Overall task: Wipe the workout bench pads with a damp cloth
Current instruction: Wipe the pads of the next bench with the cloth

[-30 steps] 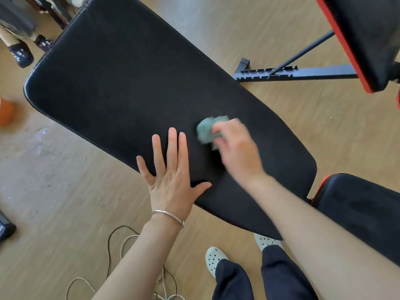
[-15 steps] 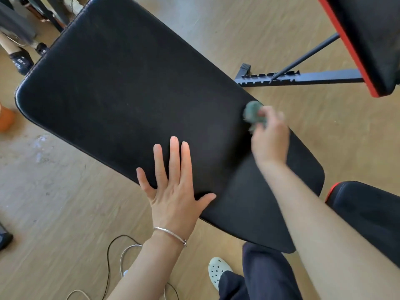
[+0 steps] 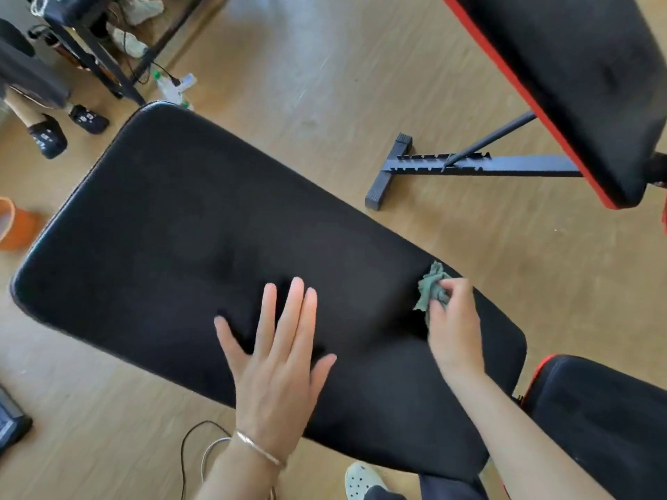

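Two bare hands are on the long black back pad [image 3: 173,218] of a workout bench. The right hand [image 3: 453,330] has fingers and thumb curled round a crumpled green cloth [image 3: 431,286], pinching it. The bunched cloth sticks out past the fingertips and touches the pad at its far right edge. The left hand [image 3: 278,359] lies flat on the pad to the left of it, palm down, fingers straight and slightly spread, holding nothing. A thin silver bangle [image 3: 258,447] sits on its wrist. The hands are well apart, with bare black upholstery between them.

The back pad runs slantwise from the far left to the near right, wide at its left end and narrower at the right. Just beyond the narrow end, at the near right, is the seat pad [image 3: 606,420], black with red trim along its edge. Below the back pad's near edge a white perforated clog [image 3: 362,479] shows, and a looped cable [image 3: 209,450] lies on the wooden floor [image 3: 325,84] by the left wrist.

At the far right another bench pad [image 3: 577,77], black with a red border, tilts above a dark metal frame [image 3: 487,167] with notched rails. An orange bucket [image 3: 14,225] sits at the left edge. At the far left are another person's dark shoes [image 3: 47,137] beside a black rack [image 3: 104,70].
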